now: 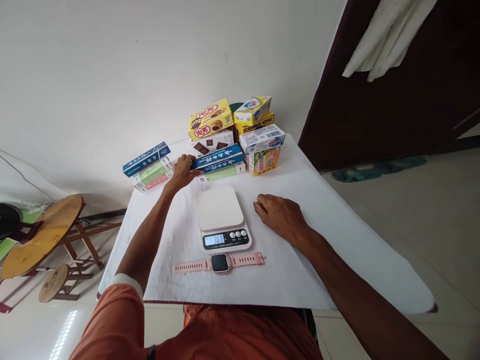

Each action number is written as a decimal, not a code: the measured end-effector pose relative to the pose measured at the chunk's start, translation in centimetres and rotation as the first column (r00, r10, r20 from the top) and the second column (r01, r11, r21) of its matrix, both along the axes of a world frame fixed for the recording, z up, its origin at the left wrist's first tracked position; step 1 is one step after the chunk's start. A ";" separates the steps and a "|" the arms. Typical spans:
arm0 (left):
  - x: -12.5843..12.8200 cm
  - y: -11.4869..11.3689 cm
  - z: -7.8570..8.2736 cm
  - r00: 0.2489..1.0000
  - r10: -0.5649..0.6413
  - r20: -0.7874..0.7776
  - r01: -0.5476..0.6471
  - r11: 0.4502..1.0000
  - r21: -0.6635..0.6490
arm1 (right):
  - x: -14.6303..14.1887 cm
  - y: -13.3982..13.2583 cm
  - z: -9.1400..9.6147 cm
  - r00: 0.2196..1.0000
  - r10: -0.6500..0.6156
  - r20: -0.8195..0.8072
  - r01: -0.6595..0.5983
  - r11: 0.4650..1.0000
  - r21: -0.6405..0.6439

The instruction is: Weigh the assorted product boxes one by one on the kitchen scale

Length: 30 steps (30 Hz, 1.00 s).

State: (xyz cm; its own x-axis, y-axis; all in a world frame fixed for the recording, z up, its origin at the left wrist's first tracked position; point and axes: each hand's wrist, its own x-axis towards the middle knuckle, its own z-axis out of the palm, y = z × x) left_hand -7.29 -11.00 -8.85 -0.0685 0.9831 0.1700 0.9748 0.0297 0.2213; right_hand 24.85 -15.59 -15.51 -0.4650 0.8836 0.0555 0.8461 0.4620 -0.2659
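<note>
My left hand (183,173) reaches to the back of the table, its fingers closed round the left end of a long blue toothpaste box (217,159). That box lies on top of other long boxes, with a green and white one (225,173) at the bottom. My right hand (280,214) rests on the table, loosely curled, to the right of a white kitchen scale (220,209). Its pan bears nothing and the display reads 363. A smartwatch with a pink strap (220,263) lies stretched out in front of the scale.
Left of my left hand, a blue box (146,159) lies on a green and pink box (153,175). Stacked behind are a yellow snack box (211,120), a soap box (253,110) and an orange box (264,161). A wooden stool (54,283) stands lower left.
</note>
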 end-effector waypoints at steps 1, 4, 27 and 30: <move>-0.3 -0.8 0.3 1.000 0.002 0.013 -0.002 1.000 0.016 | 0.0 0.0 0.1 1.000 0.002 0.002 -0.002 1.000 -0.004; -1.5 -3.8 1.5 0.999 0.006 0.046 -0.010 0.997 0.081 | 0.0 0.0 0.2 1.000 0.003 0.015 -0.003 1.000 -0.017; 3.3 -17.5 1.3 0.974 -0.216 0.071 0.214 0.976 0.028 | 0.1 0.1 0.1 0.998 -0.006 -0.067 0.002 0.998 -0.061; 4.2 -17.1 1.2 0.968 -0.246 0.046 0.245 0.969 0.032 | 0.3 0.2 -0.2 0.996 0.011 -0.085 -0.015 0.999 -0.047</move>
State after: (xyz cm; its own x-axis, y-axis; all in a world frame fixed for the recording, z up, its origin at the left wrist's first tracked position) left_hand -3.09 -28.10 -7.66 0.1657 0.9660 0.1983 0.9392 -0.2159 0.2670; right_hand 25.10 -15.40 -15.72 -0.4722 0.8799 0.0528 0.8136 0.4581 -0.3580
